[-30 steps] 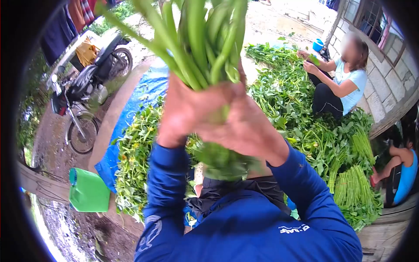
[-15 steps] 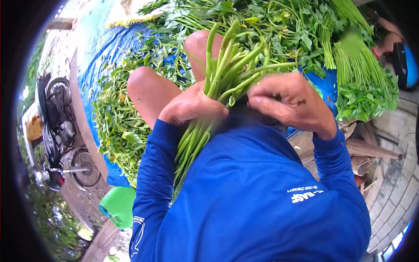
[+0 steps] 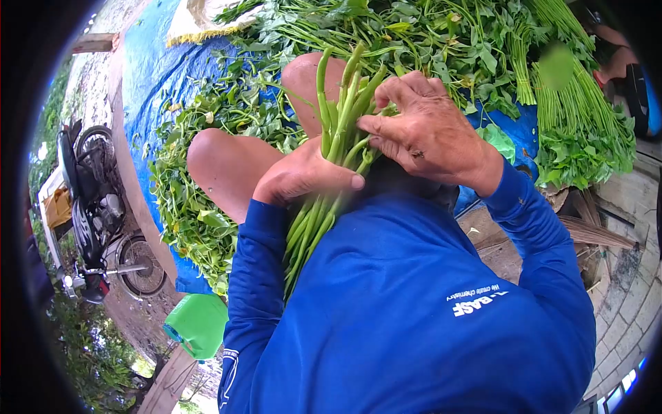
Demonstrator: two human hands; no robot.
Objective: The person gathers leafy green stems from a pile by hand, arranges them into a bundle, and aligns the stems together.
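My left hand (image 3: 303, 171) is wrapped round a bunch of green stems (image 3: 339, 127), its thumb lying across them. The thick stem ends point up and away from me, and the thinner parts run down beside my blue shirt. At the upper right of the bunch, my right hand (image 3: 431, 131) has its fingers bent and pinched on the stem ends. Bare knees show on both sides behind the bunch. Loose leafy greens (image 3: 193, 200) lie to the left, and more leafy stems (image 3: 441, 41) are spread beyond my hands.
A blue tarp (image 3: 148, 90) lies under the greens. Stacked bundles of stems (image 3: 576, 103) lie at the right. A green container (image 3: 198, 326) sits at the lower left, near a parked motorcycle (image 3: 93, 214). Part of another person (image 3: 616, 58) shows at the right edge.
The view has tilted down from the raised bunch to my lap. The bunch came down, my left hand keeps it, and my right hand has moved in onto the stem ends.
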